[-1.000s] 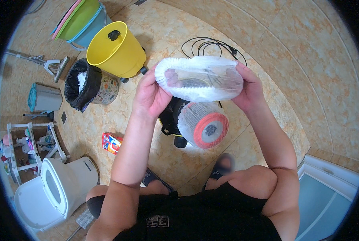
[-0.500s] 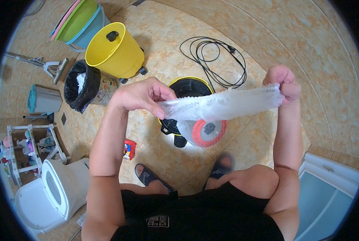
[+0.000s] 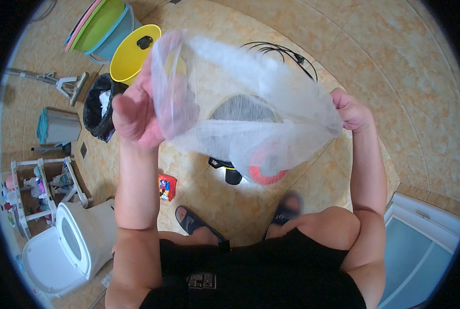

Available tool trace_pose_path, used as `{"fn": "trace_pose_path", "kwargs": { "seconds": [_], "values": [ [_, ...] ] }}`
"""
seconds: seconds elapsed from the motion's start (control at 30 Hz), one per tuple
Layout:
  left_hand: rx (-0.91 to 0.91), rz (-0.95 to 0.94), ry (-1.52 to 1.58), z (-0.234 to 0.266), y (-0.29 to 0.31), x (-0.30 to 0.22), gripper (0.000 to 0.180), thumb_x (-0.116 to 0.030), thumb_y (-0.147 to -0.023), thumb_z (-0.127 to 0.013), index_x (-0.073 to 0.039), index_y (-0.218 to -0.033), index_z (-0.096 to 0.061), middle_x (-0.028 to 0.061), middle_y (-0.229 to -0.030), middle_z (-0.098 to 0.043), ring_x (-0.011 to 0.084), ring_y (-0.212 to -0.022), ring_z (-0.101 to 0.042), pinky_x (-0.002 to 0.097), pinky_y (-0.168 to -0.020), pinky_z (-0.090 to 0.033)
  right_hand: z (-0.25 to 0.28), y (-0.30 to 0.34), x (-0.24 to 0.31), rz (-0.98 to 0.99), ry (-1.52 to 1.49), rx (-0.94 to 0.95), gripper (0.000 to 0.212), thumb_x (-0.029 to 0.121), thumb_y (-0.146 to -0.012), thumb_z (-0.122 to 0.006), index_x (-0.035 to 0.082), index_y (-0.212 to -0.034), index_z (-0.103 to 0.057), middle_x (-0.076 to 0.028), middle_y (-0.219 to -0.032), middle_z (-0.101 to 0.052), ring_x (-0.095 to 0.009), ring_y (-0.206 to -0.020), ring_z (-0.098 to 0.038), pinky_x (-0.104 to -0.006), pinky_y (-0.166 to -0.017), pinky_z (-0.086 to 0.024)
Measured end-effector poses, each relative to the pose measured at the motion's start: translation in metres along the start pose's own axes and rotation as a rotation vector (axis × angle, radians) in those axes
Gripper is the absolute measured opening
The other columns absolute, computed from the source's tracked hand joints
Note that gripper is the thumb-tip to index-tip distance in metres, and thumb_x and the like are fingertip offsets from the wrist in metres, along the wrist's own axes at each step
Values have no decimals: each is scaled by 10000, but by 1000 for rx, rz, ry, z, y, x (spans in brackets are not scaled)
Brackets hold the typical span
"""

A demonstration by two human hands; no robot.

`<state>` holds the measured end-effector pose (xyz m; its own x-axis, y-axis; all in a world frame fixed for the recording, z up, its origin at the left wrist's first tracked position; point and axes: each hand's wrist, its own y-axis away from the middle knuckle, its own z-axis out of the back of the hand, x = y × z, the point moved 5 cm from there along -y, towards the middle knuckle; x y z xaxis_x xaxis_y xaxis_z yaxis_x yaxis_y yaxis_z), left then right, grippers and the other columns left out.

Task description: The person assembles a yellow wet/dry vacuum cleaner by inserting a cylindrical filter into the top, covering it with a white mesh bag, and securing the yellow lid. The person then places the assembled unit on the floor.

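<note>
A thin, see-through white cover (image 3: 307, 103) with a gathered edge is stretched wide between my hands. My left hand (image 3: 140, 110) reaches into its opening with fingers extended inside the fabric; the thumb sticks out free. At the other end, my right hand (image 3: 352, 112) pinches the cover's edge in closed fingers. Beneath it on the floor stands a round black container with a yellow rim, its black caster (image 3: 233, 177) showing below. A disc with a red ring (image 3: 267, 175) is partly veiled by the fabric, so its details are unclear.
A coiled black cable (image 3: 302, 59) lies beyond the cover. To the left stand a yellow bucket (image 3: 128, 57), stacked basins (image 3: 104, 31), a black-lined bin (image 3: 97, 110), a mop (image 3: 70, 85), a white shelf rack (image 3: 43, 190) and a toilet (image 3: 70, 242). A red packet (image 3: 166, 187) sits near my feet.
The cover has gone from a narrow folded strip to an opened, spread-out sheet. My left hand has moved up and into its opening, while my right hand keeps hold, slightly lower and further left.
</note>
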<state>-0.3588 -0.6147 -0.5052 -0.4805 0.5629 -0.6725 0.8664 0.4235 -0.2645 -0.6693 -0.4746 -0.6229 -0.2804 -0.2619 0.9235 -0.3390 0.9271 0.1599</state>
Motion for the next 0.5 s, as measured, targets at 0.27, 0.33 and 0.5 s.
{"fn": "trace_pose_path", "kwargs": {
  "seconds": [0.27, 0.33, 0.5],
  "values": [
    [-95, 26, 167, 29, -9, 18, 937, -519, -855, -618, -57, -1499, -118, 139, -1306, -508, 237, -1035, -575, 362, -854, -482, 68, 19, 30, 652, -811, -346, 369, 239, -946, -504, -32, -1193, -549, -162, -1180, -618, -299, -1046, -612, -436, -903, -501],
    [102, 101, 250, 30, 2, 19, 892, -542, -855, -601, -49, -1483, -204, 152, -1326, -492, 265, -1074, -564, 402, -897, -468, 54, 9, 28, 598, -817, -441, 338, 200, -924, -530, -46, -1154, -556, -157, -1158, -622, -273, -1029, -613, -420, -856, -521],
    [373, 523, -41, -3, 21, 73, 385, -192, -850, -697, 98, -1086, -610, 179, -1083, -650, 226, -986, -611, 348, -877, -467, 15, 27, 19, 325, -303, -208, 304, 185, -834, -666, -40, -1033, -618, -129, -954, -678, -213, -853, -657, -337, -725, -536]
  ]
}}
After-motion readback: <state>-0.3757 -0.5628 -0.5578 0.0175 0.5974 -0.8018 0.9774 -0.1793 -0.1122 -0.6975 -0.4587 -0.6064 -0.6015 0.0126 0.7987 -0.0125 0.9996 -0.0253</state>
